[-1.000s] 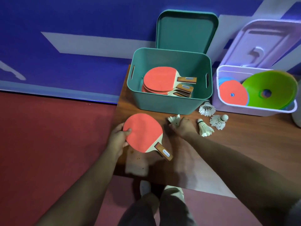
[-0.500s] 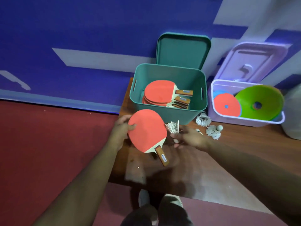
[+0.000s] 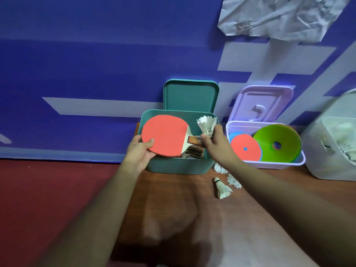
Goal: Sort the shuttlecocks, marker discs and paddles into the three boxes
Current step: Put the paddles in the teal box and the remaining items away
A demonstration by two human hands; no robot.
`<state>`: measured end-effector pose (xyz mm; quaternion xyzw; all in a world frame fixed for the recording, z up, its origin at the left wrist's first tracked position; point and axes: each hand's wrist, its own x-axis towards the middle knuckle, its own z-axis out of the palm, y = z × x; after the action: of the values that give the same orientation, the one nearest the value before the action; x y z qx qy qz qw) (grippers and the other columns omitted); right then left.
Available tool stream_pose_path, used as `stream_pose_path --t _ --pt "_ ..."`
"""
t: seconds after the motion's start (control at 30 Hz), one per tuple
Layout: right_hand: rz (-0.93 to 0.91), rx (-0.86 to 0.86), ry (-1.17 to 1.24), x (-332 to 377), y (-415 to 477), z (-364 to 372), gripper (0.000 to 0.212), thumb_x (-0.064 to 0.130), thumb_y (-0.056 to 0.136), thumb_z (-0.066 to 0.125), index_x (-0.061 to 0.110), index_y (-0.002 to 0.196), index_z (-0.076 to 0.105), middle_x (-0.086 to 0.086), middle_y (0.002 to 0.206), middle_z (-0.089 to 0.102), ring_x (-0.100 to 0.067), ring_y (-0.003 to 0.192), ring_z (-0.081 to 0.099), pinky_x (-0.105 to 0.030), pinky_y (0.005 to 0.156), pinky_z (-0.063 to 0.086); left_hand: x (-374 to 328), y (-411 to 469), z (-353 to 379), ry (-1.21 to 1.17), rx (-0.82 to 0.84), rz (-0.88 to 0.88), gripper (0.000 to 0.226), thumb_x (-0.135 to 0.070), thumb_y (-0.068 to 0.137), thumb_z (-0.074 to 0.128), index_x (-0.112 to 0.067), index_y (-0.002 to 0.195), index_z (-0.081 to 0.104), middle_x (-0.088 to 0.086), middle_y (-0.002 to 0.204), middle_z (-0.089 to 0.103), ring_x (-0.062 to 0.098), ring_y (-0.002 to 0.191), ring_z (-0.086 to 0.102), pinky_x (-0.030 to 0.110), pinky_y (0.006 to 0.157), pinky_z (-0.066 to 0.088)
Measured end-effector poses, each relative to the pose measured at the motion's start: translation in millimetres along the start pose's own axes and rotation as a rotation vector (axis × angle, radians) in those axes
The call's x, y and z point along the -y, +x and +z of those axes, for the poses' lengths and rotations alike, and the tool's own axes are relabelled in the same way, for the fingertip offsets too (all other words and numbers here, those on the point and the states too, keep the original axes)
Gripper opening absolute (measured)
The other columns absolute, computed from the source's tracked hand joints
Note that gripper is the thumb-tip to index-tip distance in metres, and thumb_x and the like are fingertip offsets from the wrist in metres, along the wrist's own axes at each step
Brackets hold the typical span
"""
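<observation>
My L hand [image 3: 139,151] grips the red paddle [image 3: 163,135] by its blade edge, thumb on top, holding it over the teal box [image 3: 179,166] at centre frame, w/ other paddles [image 3: 193,151] inside beneath it. My R hand [image 3: 217,145] pinches a white shuttlecock [image 3: 207,125] near its cork end, feathers up (just right of the paddle's handle). Loose shuttlecocks [image 3: 222,188] lie on the wooden table [image 3: 173,209], lower right of the teal box. The purple box [image 3: 269,165] at right holds an orange disc [image 3: 244,148] & a green disc [image 3: 277,143]. The white box [image 3: 327,151] at far right is blurred.
</observation>
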<state>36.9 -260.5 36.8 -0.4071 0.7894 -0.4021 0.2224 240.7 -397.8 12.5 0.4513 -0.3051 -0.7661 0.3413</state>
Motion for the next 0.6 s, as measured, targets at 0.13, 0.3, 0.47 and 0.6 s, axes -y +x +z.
stream_pose_path --t 0.13,0.3,0.47,0.6 --pt "0.055 0.001 -0.019 -16 27 17 0.019 0.021 0.098 0.052 0.011 0.102 0.037 -0.013 0.096 0.063 -0.032 0.086 0.060 -0.034 0.068 0.039 20 39 9 0.190 -0.109 -0.006 0.042 0.009 0.091 0.054 -0.003 0.130 0.045 0.012 0.124 0.058 0.029 0.113 0.058 0.050 0.094 0.050" --pt "0.093 0.067 -0.056 -38 56 36 0.018 0.019 0.097 0.051 0.014 0.099 0.034 -0.009 0.095 0.057 -0.031 0.090 0.058 -0.031 0.064 0.028 28 86 2 1.154 -0.229 0.211 0.048 -0.029 0.075 0.078 -0.003 0.113 0.064 0.020 0.108 0.067 0.035 0.106 0.062 0.041 0.094 0.050" --pt "0.134 0.139 -0.052 -43 72 44 0.022 0.025 0.097 0.054 0.012 0.102 0.036 -0.017 0.109 0.062 -0.033 0.097 0.059 -0.030 0.071 0.034 22 95 10 1.409 -0.258 0.143 0.045 -0.029 0.082 0.073 -0.002 0.117 0.062 0.022 0.119 0.064 0.036 0.113 0.057 0.037 0.091 0.045" --pt "0.119 0.118 -0.064 -38 73 38 0.023 0.027 0.096 0.056 0.013 0.103 0.039 -0.010 0.104 0.062 -0.028 0.094 0.058 -0.030 0.073 0.036 29 87 4 1.415 -0.106 0.056 0.057 -0.014 0.082 0.071 -0.006 0.134 0.050 0.018 0.131 0.059 0.032 0.118 0.056 0.035 0.095 0.044"
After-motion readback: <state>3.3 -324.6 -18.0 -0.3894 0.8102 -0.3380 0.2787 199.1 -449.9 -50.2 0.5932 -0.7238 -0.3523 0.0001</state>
